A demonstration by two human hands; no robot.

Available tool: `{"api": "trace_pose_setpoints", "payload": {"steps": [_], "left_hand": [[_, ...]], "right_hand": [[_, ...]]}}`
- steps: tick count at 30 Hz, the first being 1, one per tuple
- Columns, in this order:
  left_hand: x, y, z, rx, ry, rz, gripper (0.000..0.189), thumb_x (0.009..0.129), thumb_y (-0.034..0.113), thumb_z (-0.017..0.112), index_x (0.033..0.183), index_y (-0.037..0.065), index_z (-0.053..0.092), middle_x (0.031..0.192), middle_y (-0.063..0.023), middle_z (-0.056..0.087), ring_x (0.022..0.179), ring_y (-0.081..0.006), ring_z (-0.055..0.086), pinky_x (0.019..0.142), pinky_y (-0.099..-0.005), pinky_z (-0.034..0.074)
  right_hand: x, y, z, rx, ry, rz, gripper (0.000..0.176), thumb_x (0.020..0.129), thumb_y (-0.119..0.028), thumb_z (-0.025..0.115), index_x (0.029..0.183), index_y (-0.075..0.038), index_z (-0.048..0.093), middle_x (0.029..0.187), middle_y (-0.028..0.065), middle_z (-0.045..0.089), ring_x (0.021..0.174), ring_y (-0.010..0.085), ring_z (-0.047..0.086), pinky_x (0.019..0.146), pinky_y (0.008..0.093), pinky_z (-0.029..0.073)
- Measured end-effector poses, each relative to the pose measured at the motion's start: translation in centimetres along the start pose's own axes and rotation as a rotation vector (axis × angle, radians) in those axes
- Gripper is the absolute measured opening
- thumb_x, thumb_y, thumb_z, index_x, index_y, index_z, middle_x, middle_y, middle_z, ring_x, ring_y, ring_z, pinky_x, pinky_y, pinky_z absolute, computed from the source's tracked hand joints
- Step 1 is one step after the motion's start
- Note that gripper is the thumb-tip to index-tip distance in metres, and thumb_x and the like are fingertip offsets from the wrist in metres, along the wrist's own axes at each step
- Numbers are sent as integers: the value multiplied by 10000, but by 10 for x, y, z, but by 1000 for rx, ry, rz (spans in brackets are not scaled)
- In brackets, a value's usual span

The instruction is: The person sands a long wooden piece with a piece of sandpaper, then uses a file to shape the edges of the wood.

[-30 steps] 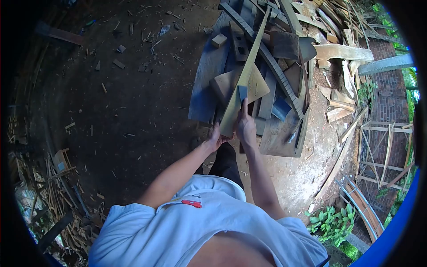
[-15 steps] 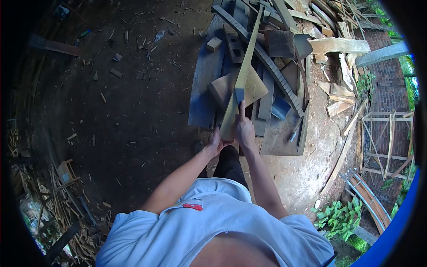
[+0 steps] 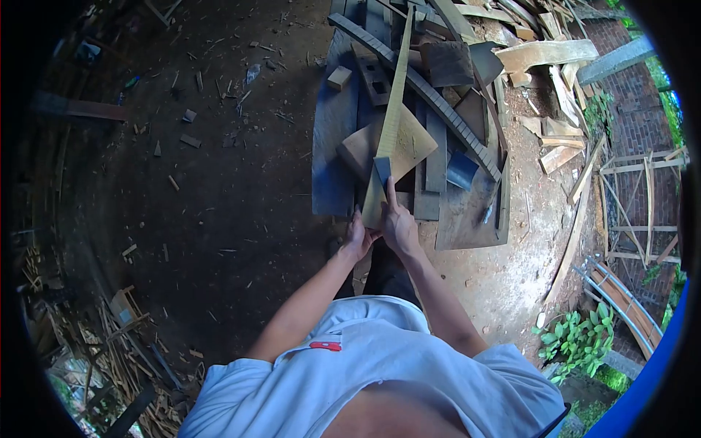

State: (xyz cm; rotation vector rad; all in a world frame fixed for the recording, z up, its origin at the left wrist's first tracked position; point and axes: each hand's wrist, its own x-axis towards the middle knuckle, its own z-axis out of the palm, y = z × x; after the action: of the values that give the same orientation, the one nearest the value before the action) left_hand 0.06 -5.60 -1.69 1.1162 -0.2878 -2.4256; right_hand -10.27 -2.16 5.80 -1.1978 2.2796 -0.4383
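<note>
A long pale wooden strip (image 3: 394,109) runs away from me over a square wooden block (image 3: 420,139). My left hand (image 3: 358,237) is closed round the left side of its near end. A small dark flat piece (image 3: 382,169) lies on the strip. My right hand (image 3: 399,226) is at the strip's right side, with its index finger stretched forward against the dark piece and the other fingers curled in. Under the block is a stack of dark boards (image 3: 336,139).
A long notched strip (image 3: 453,117) crosses the boards diagonally. A small wood block (image 3: 339,78) sits at the back left. Scrap wood (image 3: 548,55) is piled at the right, near a leafy plant (image 3: 577,339). Wood chips dot the dirt floor (image 3: 241,168).
The view has shifted slightly. The dark piece has slid a little nearer to me along the strip, and my right hand has come back with it. My left hand keeps its hold.
</note>
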Motion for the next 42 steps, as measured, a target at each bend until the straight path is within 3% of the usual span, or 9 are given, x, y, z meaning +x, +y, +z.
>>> {"api": "trace_pose_setpoints", "payload": {"steps": [10, 16, 18, 20, 25, 30, 33, 40, 42], "left_hand": [[-1, 3, -14, 65, -187, -71, 665, 953, 582, 299, 1213, 10, 516, 1079, -137, 623, 954, -239, 629, 868, -389, 529], [-1, 49, 16, 140, -179, -273, 667, 918, 614, 376, 1252, 51, 503, 1133, -122, 617, 1002, -225, 618, 907, -405, 503], [18, 52, 16, 182, -252, -231, 637, 913, 589, 427, 1232, 43, 508, 1092, -115, 626, 969, -219, 635, 850, -386, 530], [35, 48, 11, 489, -175, -47, 578, 911, 532, 496, 1153, 9, 533, 979, -115, 645, 860, -215, 663, 749, -351, 559], [23, 30, 4, 478, -171, -14, 504, 895, 474, 566, 1039, -9, 551, 842, -116, 645, 723, -202, 667, 648, -335, 566], [0, 15, 5, 426, -98, 81, 427, 904, 433, 580, 980, 13, 561, 713, -108, 635, 569, -186, 636, 505, -306, 531], [-5, 9, 5, 428, -64, 55, 396, 920, 407, 564, 989, 17, 551, 706, -110, 633, 555, -186, 633, 502, -307, 533], [-13, 1, 3, 451, -35, 110, 401, 917, 415, 564, 997, 24, 529, 698, -113, 633, 542, -188, 634, 496, -307, 536], [-11, 0, 2, 422, -37, 69, 403, 912, 419, 571, 998, 28, 523, 700, -112, 634, 547, -190, 638, 496, -312, 538]], "right_hand": [[134, -3, -32, -2, 200, 7, 625, 922, -239, 447, 1469, -128, 165, 847, 284, 638, 774, 461, 628, 697, 528, 497], [37, 11, 6, 40, 80, -46, 724, 912, -208, 480, 1489, -147, 48, 806, 294, 621, 738, 454, 623, 663, 536, 478], [43, 9, 2, 97, 89, -45, 718, 899, -217, 486, 1490, -151, 83, 798, 281, 629, 742, 444, 638, 674, 526, 497], [61, 5, -8, 71, 82, -40, 705, 906, -217, 473, 1490, -156, 84, 819, 286, 632, 763, 448, 636, 689, 527, 494], [113, 4, -31, 88, 107, 112, 670, 920, -243, 430, 1487, -148, 86, 863, 285, 640, 803, 451, 633, 720, 527, 491], [63, 11, -17, 67, 90, 51, 652, 946, -241, 417, 1487, -144, 67, 871, 308, 621, 787, 466, 617, 718, 533, 468], [58, 14, -15, 109, 80, 10, 641, 949, -245, 410, 1486, -140, 76, 855, 311, 621, 792, 468, 616, 721, 533, 470], [157, 18, -41, 31, 115, 40, 621, 935, -228, 384, 1480, -124, 105, 901, 321, 616, 827, 475, 611, 745, 527, 474], [138, 21, -26, 48, 198, 7, 739, 835, -152, 473, 1487, -165, 125, 868, 298, 633, 824, 459, 627, 722, 514, 491]]}}
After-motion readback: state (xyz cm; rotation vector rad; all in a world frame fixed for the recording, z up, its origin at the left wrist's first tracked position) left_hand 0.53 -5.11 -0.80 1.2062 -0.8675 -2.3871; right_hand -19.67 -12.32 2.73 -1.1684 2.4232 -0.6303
